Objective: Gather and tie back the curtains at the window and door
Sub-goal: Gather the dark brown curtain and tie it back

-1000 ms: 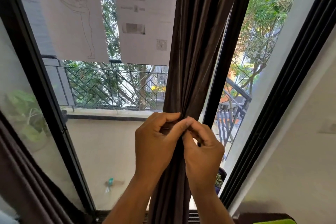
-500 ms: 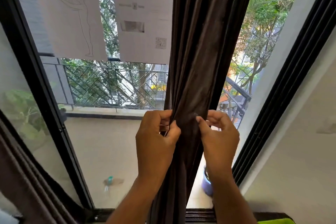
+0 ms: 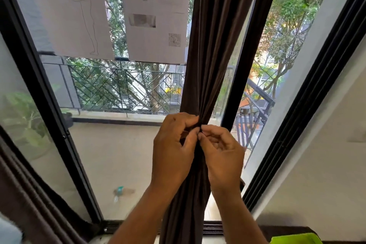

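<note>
The tying step is in hand: at centre frame the left hand (image 3: 174, 150) and right hand (image 3: 222, 154) pinch the gathered brown curtain (image 3: 213, 45) where it narrows, fingertips meeting. Next they must probably cinch the knot. Any tie band is hidden behind the fingers

Two hands: left hand (image 3: 174, 150), right hand (image 3: 223, 154); two curtains (image 3: 213, 45); two paper sheets (image 3: 156, 16)

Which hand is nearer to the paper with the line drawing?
Left. The left hand is below and right of the drawing; the right hand is farther right.
</note>
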